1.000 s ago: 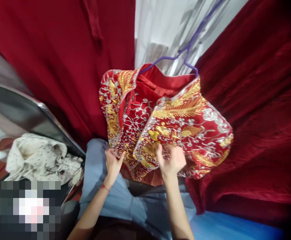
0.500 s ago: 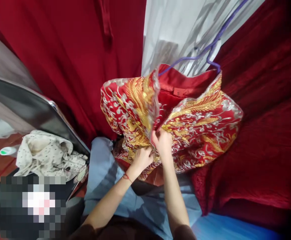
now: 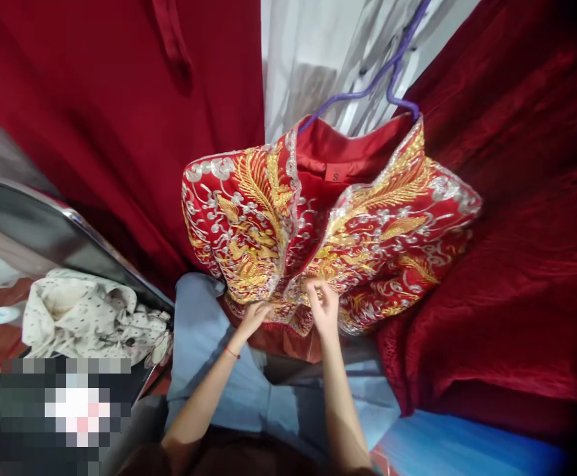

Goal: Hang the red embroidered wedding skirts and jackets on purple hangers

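A red jacket [image 3: 377, 225] with gold and silver embroidery hangs in front of me on a purple hanger [image 3: 367, 89], its red lining and a size tag showing at the collar. My left hand [image 3: 254, 316] pinches the lower edge of the jacket's left front panel. My right hand [image 3: 324, 305] pinches the lower edge of the right front panel, close beside the left hand. A red string sits on my left wrist.
Dark red curtains [image 3: 110, 112] hang on the left and red velvet cloth [image 3: 516, 251] on the right, with white fabric [image 3: 318, 53] between. A cream dotted garment [image 3: 84, 317] lies in a mirror-edged area at the left. Grey-blue cloth [image 3: 203, 330] lies below my arms.
My hands spread apart from the jacket's middle seam, then came together low on its front edges. The left front panel has dropped from its lifted, folded-back position and hangs flat.
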{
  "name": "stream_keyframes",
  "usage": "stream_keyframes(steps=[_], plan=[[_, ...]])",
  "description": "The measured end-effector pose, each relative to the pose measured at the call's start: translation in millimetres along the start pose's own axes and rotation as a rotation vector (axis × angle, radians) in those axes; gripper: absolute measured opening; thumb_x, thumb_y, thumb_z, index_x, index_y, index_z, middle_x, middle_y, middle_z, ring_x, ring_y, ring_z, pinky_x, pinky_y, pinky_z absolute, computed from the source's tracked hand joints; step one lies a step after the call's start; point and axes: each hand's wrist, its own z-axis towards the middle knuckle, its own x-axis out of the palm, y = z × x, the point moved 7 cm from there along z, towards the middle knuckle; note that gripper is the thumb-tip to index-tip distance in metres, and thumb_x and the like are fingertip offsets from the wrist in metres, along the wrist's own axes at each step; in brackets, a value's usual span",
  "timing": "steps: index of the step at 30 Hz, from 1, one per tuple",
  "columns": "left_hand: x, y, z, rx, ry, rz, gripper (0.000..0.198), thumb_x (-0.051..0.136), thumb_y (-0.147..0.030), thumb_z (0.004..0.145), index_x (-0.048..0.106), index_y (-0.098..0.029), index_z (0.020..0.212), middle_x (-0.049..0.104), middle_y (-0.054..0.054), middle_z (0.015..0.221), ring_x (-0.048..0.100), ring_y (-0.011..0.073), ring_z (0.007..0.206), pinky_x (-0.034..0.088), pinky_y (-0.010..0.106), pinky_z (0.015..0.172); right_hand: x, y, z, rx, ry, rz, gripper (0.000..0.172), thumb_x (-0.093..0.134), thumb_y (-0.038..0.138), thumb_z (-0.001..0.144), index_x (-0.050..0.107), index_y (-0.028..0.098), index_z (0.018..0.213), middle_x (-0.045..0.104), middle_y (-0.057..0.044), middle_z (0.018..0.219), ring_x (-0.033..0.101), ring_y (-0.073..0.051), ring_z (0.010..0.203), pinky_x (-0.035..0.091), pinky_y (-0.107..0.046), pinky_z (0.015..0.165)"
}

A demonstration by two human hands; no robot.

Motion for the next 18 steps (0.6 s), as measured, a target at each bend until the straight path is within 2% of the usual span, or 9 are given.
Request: stream_keyframes(steps=[2,3,5,7,8,10,12,16,18], plan=[[-29.2,21,9,-0.097,-0.106,-0.095,0.018,0.076,-0.033,0.072,0.068,-0.017,0.075,0.073,0.008,0.077,0.070,0.0216,0.082,0.052,0.044,0.096,10,-47,-33,0.255,-0.095,0.209,0.042,0.049,0.054,0.090,0.055,0.020,0.065,0.058,-0.001,0.065,0.055,-0.016,0.067,0.046,-0.030,0.070],[-39.5,26,14,-0.103,-0.145,-0.133,0.015,0.072,-0.032,0.076,0.067,-0.018,0.075,0.073,0.008,0.079,0.071,0.0201,0.084,0.051,0.044,0.100,24,-72,-50,0.426,-0.074,0.308,0.043,0.054,0.058,0.085,0.055,0.020,0.064,0.057,-0.001,0.062,0.055,-0.016,0.063,0.046,-0.030,0.067],[-50.5,30,22,-0.098,-0.203,-0.232,0.012,0.065,-0.029,0.081,0.064,-0.019,0.075,0.074,0.007,0.087,0.071,0.0164,0.092,0.047,0.038,0.107,59,-115,-83,0.815,0.016,0.522,0.041,0.067,0.061,0.072,0.059,0.020,0.070,0.063,-0.001,0.065,0.061,-0.017,0.063,0.047,-0.029,0.063],[-51.0,28,28,-0.079,-0.221,-0.319,0.010,0.061,-0.028,0.084,0.064,-0.020,0.080,0.075,0.007,0.099,0.070,0.0147,0.101,0.046,0.034,0.108,82,-140,-101,1.047,-0.003,0.737,0.042,0.075,0.058,0.063,0.060,0.021,0.077,0.069,-0.002,0.073,0.068,-0.019,0.072,0.051,-0.029,0.066],[-49.2,25,28,-0.068,-0.220,-0.351,0.010,0.061,-0.030,0.085,0.065,-0.020,0.086,0.074,0.006,0.106,0.069,0.0149,0.106,0.047,0.033,0.108,86,-148,-102,1.079,-0.059,0.820,0.042,0.077,0.056,0.061,0.060,0.022,0.080,0.070,-0.002,0.077,0.070,-0.019,0.078,0.052,-0.029,0.069],[-45.6,17,26,-0.034,-0.212,-0.430,0.021,0.061,-0.036,0.086,0.066,-0.022,0.100,0.071,0.007,0.118,0.066,0.0173,0.115,0.049,0.033,0.106,85,-157,-97,1.034,-0.182,0.901,0.040,0.080,0.051,0.060,0.059,0.023,0.081,0.071,0.000,0.082,0.070,-0.018,0.086,0.053,-0.028,0.074],[-45.3,6,18,0.023,-0.214,-0.530,0.034,0.060,-0.043,0.087,0.065,-0.022,0.113,0.069,0.007,0.125,0.062,0.0196,0.123,0.050,0.034,0.106,81,-161,-93,0.984,-0.227,0.902,0.041,0.083,0.046,0.057,0.059,0.024,0.081,0.071,0.003,0.082,0.070,-0.015,0.088,0.053,-0.025,0.076],[-45.3,-18,-4,0.105,-0.183,-0.544,0.044,0.056,-0.048,0.090,0.063,-0.021,0.123,0.068,0.007,0.127,0.056,0.0225,0.130,0.048,0.036,0.110,81,-160,-100,0.990,-0.191,0.855,0.043,0.086,0.046,0.055,0.062,0.022,0.080,0.071,0.002,0.079,0.069,-0.015,0.082,0.052,-0.024,0.074],[-41.0,-23,-15,0.117,-0.140,-0.472,0.048,0.064,-0.046,0.085,0.063,-0.020,0.125,0.069,0.008,0.125,0.058,0.0258,0.128,0.049,0.039,0.108,86,-155,-107,1.032,-0.088,0.784,0.042,0.084,0.050,0.060,0.066,0.019,0.082,0.071,-0.001,0.077,0.069,-0.017,0.078,0.052,-0.027,0.070]])
